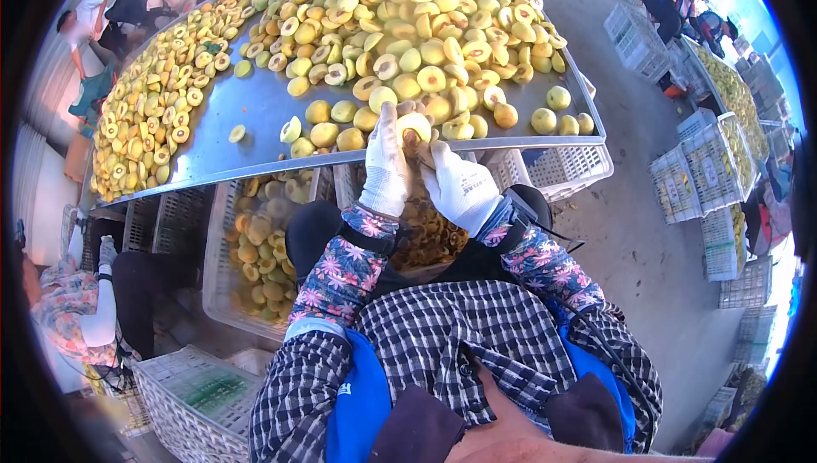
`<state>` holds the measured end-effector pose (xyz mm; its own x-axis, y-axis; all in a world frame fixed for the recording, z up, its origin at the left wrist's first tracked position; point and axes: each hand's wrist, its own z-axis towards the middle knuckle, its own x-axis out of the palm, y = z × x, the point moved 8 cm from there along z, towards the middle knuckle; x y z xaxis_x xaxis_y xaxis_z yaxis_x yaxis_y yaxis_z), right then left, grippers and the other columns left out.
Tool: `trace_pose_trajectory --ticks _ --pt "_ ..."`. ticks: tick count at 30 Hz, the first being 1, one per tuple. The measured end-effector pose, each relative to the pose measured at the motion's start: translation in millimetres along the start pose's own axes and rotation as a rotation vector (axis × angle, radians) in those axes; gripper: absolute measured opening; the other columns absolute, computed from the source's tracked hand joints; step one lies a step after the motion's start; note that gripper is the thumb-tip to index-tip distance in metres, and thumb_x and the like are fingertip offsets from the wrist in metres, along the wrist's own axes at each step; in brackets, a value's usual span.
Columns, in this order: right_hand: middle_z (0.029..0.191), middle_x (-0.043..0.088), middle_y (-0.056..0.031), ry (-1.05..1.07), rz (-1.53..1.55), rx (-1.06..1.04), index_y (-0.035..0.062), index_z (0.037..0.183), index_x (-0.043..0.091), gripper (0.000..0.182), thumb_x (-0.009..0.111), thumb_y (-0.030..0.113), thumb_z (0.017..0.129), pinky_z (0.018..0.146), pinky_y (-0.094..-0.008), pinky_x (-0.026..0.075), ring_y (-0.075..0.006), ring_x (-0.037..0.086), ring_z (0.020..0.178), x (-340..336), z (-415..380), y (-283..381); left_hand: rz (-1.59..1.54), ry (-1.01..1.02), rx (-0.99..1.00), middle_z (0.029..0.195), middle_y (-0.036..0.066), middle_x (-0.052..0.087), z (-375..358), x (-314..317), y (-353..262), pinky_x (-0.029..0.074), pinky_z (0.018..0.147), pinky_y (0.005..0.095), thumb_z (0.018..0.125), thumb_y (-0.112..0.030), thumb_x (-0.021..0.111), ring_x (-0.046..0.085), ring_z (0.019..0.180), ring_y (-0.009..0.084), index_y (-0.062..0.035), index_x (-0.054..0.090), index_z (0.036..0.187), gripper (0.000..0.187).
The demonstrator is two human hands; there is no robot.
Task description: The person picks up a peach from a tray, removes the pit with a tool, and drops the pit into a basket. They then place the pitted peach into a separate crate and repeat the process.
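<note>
My left hand (386, 169), in a white glove, is closed on a yellow apricot half (414, 127) at the front edge of the metal table (247, 114). My right hand (464, 186), also gloved in white, has its fingers pinched together against the fruit's brown lower side; I cannot tell what is between them. Behind both hands lies a large heap of halved apricots (408, 37), many with brown centres showing. Below my hands, between my knees, a crate holds brown pits (425, 237).
A crate of yellow fruit (255, 267) stands under the table, left of my legs. A person in a floral sleeve (77, 301) sits at the left, near a white crate (200, 403). Stacked crates (702, 161) and other people are at the right.
</note>
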<state>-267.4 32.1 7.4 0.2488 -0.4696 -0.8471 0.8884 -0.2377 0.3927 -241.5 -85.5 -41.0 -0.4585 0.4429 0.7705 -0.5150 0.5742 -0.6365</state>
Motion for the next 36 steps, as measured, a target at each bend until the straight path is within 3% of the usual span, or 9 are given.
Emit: trace_pose_trajectory --ticks 4,6,8,9,13,17,29,35,36 --pt "0.088 0.064 -0.0200 0.056 -0.068 -0.062 -0.0005 0.113 0.049 0.035 0.053 0.025 0.090 0.059 -0.0441 0.053 -0.0346 0.065 0.069 4.8 -4.0 -5.2 0.147 0.031 -0.136 0.105 0.013 0.064 -0.3 -4.5 6.3 0.054 0.080 0.0365 0.094 -0.041 0.056 0.065 0.091 0.0265 -0.0064 0.054 0.118 0.042" --pt "0.098 0.063 -0.0195 0.270 -0.229 -0.206 0.0000 0.109 0.054 0.035 0.057 0.023 0.083 0.059 -0.0410 0.053 -0.0299 0.065 0.070 5.4 -8.0 6.8 0.825 0.347 0.457 0.103 0.012 0.067 -29.0 25.7 -31.7 0.054 0.078 0.0331 0.096 -0.036 0.055 0.066 0.087 0.0255 -0.0024 0.053 0.123 0.044" --pt "0.102 0.061 -0.0193 0.034 -0.679 -0.673 0.0014 0.103 0.055 0.029 0.058 0.022 0.082 0.068 -0.0398 0.054 -0.0308 0.063 0.078 20.3 -26.8 10.8 0.399 0.113 -0.117 0.091 0.011 0.070 -7.0 -6.4 5.3 0.054 0.069 0.0293 0.098 -0.035 0.049 0.067 0.077 0.0203 0.0030 0.062 0.109 0.041" --pt "0.108 0.060 -0.0201 0.329 -0.008 0.007 0.0000 0.105 0.052 0.027 0.054 0.023 0.091 0.083 -0.0397 0.052 -0.0318 0.061 0.094 23.6 -16.2 -20.5 0.409 0.121 -0.214 0.086 0.011 0.069 -4.6 -8.5 12.1 0.053 0.060 0.0282 0.098 -0.037 0.049 0.067 0.073 0.0190 0.0017 0.064 0.102 0.042" --pt "0.093 0.065 -0.0092 0.151 0.911 0.102 0.0003 0.111 0.048 0.035 0.050 0.033 0.098 0.070 -0.0404 0.052 -0.0283 0.064 0.078 32.9 -22.0 -21.7 0.248 0.064 -0.178 0.087 0.013 0.066 -4.0 0.0 13.4 0.057 0.061 0.0358 0.095 -0.039 0.057 0.067 0.073 0.0260 -0.0003 0.060 0.094 0.039" --pt "0.063 0.046 0.0046 0.520 1.594 0.549 0.0148 0.106 0.052 0.032 0.049 0.045 0.098 0.040 -0.0183 0.029 -0.0049 0.039 0.044 53.9 -36.1 -13.8 0.092 -0.063 -0.171 0.095 0.014 0.064 -16.7 8.5 15.6 0.057 0.066 0.0383 0.094 -0.042 0.057 0.066 0.077 0.0269 -0.0006 0.056 0.102 0.043" --pt "0.067 0.049 0.0038 0.515 1.548 0.559 0.0134 0.101 0.054 0.032 0.048 0.044 0.099 0.044 -0.0223 0.033 -0.0064 0.044 0.050 48.4 -54.8 -25.5 0.250 -0.048 -0.079 0.080 0.010 0.065 -15.3 6.3 32.8 0.054 0.058 0.0301 0.095 -0.033 0.058 0.065 0.064 0.0226 0.0010 0.062 0.092 0.035" --pt "0.062 0.047 0.0016 0.406 1.507 0.523 0.0113 0.103 0.054 0.034 0.048 0.045 0.098 0.039 -0.0210 0.031 -0.0074 0.039 0.042 26.5 -53.9 -21.3 0.278 -0.069 -0.239 0.084 0.002 0.064 -17.7 12.3 31.8 0.045 0.051 0.0210 0.092 -0.054 0.054 0.060 0.068 0.0097 -0.0061 0.063 0.100 0.049" --pt "0.062 0.046 0.0014 0.526 1.595 0.521 0.0088 0.106 0.054 0.035 0.048 0.042 0.099 0.038 -0.0210 0.031 -0.0078 0.039 0.041 25.3 -60.5 -14.5 0.102 0.043 -0.211 0.103 0.008 0.063 -31.3 35.6 15.3 0.054 0.077 0.0303 0.095 -0.048 0.051 0.062 0.087 0.0204 -0.0033 0.058 0.113 0.049"
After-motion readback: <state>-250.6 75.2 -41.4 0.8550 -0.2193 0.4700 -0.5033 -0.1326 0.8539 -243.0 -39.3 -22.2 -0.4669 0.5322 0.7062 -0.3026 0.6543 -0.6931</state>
